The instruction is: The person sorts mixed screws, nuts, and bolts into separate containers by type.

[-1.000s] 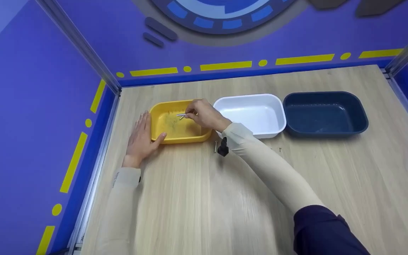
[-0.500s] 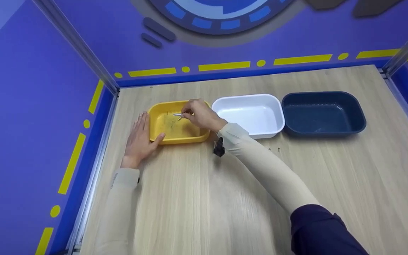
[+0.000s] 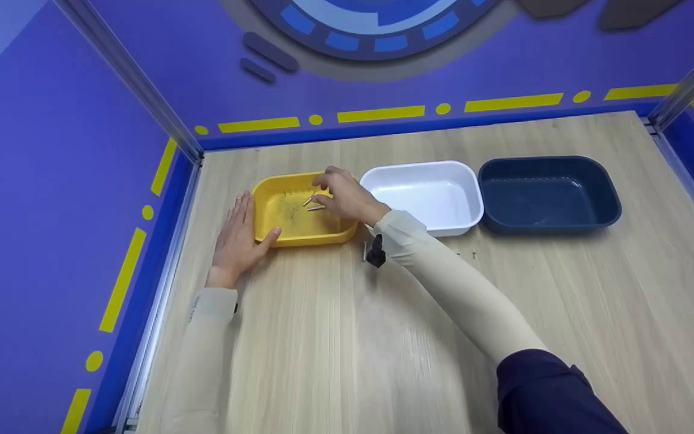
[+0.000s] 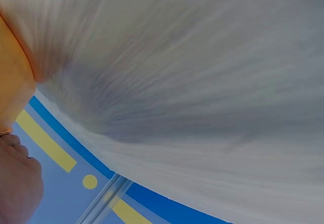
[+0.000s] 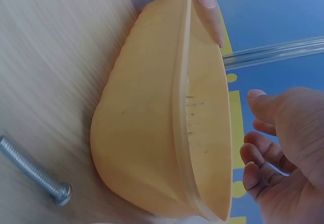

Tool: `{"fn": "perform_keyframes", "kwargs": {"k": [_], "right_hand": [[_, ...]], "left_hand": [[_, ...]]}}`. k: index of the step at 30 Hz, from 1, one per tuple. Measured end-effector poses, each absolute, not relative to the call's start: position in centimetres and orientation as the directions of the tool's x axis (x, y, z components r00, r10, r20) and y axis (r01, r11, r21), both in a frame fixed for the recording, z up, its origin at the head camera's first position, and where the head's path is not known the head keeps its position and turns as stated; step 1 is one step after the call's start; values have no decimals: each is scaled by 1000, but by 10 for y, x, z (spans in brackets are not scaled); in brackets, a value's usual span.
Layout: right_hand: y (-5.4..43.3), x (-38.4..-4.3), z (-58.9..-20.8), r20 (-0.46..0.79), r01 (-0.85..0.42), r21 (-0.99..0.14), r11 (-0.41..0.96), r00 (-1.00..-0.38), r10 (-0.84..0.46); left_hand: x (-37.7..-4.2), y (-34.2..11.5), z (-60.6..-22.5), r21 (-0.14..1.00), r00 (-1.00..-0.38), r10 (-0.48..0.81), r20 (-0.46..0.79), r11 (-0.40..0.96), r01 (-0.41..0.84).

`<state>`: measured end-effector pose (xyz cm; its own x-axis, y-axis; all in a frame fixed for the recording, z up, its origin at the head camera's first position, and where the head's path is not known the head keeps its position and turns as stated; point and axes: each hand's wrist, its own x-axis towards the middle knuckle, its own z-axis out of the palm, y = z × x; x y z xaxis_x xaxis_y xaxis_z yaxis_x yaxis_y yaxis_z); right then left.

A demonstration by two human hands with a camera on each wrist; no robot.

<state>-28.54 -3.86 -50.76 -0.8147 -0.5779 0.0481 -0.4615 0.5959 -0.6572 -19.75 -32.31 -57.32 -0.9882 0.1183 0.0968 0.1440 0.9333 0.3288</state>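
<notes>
My left hand [image 3: 237, 235] rests along the left end of a yellow bin [image 3: 305, 240], fingers straight outside and thumb at the near rim. Over the same bin, my right hand [image 3: 347, 196] has its fingertips apart, with a gap between thumb and fingers in the right wrist view. Just below those fingertips is a silver screw [image 3: 316, 208]; whether it touches the bin's floor I cannot tell. A second screw [image 3: 308, 200] lies close by inside the bin. On the table outside, a threaded bolt [image 5: 35, 171] lies near the bin, under my right wrist.
A white bin [image 3: 425, 231] stands right of the yellow one, and a dark blue bin [image 3: 555, 229] beside that. A tiny screw [image 3: 474, 255] lies in front of them. Purple wall panels [image 3: 76, 181] bound the table at the left and back.
Half a second ago my right thumb and fingers pinched a silver screw. They have now parted, and the screw is loose below them inside the yellow bin. My left hand stays in place.
</notes>
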Motion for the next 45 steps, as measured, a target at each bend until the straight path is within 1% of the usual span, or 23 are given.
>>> {"fn": "perform_keyframes", "kwargs": {"k": [6, 13, 24, 26, 33, 38, 45], "right_hand": [[-33, -284, -504, 60, -477, -646, 595, -810, -584], [-23, -277, -500, 69, -476, -664, 576, -806, -588], [-1, -256, -500, 106, -484, -688, 540, -804, -585], [5, -250, -503, 122, -492, -695, 523, -799, -589], [23, -230, -514, 239, -571, -695, 437, -757, -608], [32, -216, -524, 276, -594, -697, 403, -740, -613], [44, -199, -542, 290, -624, -672, 398, -717, -635]], "left_hand": [[-197, -323, -573, 332, -988, 119, 95, 932, 144], [-195, -325, -572, 333, -991, 110, 80, 934, 131], [-194, -326, -570, 349, -993, 99, 64, 930, 115], [-194, -326, -570, 349, -992, 101, 70, 929, 119], [-195, -325, -571, 345, -987, 122, 102, 927, 150], [-195, -325, -571, 340, -988, 118, 100, 929, 146], [-195, -323, -573, 351, -987, 123, 107, 924, 154]]}}
